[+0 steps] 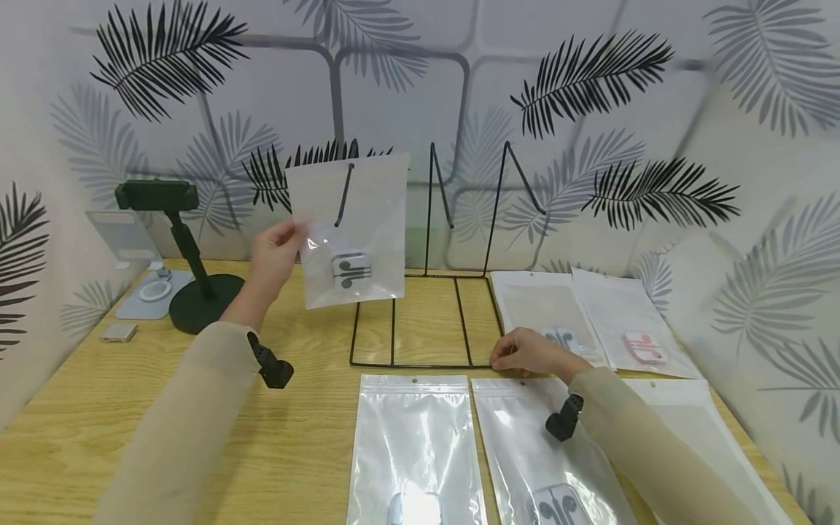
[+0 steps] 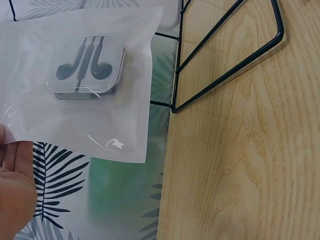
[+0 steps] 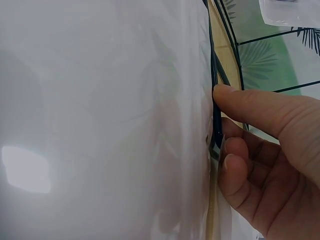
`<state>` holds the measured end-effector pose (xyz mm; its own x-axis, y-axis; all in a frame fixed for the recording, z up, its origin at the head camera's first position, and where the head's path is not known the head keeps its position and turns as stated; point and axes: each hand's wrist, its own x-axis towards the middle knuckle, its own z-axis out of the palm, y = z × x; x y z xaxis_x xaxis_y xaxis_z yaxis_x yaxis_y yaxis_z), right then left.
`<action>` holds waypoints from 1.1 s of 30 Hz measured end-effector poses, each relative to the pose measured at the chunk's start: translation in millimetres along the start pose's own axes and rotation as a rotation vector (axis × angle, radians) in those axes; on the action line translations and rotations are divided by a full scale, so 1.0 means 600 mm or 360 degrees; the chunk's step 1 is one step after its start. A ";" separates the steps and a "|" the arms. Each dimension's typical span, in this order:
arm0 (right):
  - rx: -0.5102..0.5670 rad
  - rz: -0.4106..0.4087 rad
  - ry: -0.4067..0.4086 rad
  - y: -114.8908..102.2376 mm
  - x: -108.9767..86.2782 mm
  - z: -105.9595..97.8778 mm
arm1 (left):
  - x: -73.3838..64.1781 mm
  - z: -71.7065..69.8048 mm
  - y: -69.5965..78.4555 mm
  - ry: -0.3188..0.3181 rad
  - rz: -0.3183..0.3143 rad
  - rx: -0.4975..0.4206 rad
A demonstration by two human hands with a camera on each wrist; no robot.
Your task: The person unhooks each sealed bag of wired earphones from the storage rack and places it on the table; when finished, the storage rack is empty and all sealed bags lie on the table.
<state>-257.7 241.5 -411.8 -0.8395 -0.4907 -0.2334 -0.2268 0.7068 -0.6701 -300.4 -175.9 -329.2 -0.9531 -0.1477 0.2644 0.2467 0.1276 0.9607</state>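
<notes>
A clear zip bag (image 1: 377, 219) with a boxed pair of earphones (image 1: 352, 272) inside hangs on the left prong of a black wire display rack (image 1: 426, 365). My left hand (image 1: 278, 251) pinches the bag's left edge; in the left wrist view the earphone box (image 2: 89, 65) shows through the plastic. Down at the rack's front right base corner, my right hand (image 1: 533, 352) grips the wire between thumb and fingers. The right wrist view shows the thumb (image 3: 250, 102) on that dark bar, beside a shiny bag (image 3: 100, 100). Two other prongs, a middle one (image 1: 430, 204) and a right one (image 1: 499, 197), carry nothing.
Bags with earphones lie in front of the rack, a left one (image 1: 415, 430) and a middle one (image 1: 538, 445). More bags, one with a pink box (image 1: 644, 348), lie at the right. A black phone stand (image 1: 203, 270) and a grey charging stand (image 1: 146, 292) occupy the back left.
</notes>
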 end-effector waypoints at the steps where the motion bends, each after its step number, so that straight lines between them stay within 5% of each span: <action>1: 0.0003 -0.0005 -0.0002 0.001 0.000 0.000 | -0.002 -0.001 0.000 -0.0002 0.0006 -0.0003; 14: 0.0020 0.0005 -0.0006 0.001 0.001 0.001 | -0.018 -0.013 0.000 -0.0075 0.0029 -0.0035; 33: 0.0010 -0.0014 0.0005 -0.003 -0.001 0.001 | -0.053 -0.030 0.016 -0.0217 -0.0061 0.0041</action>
<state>-256.4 240.2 -410.9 -0.8391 -0.4952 -0.2251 -0.2311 0.6991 -0.6766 -264.3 -187.8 -326.9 -0.9771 -0.0185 0.2118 0.2067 0.1500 0.9668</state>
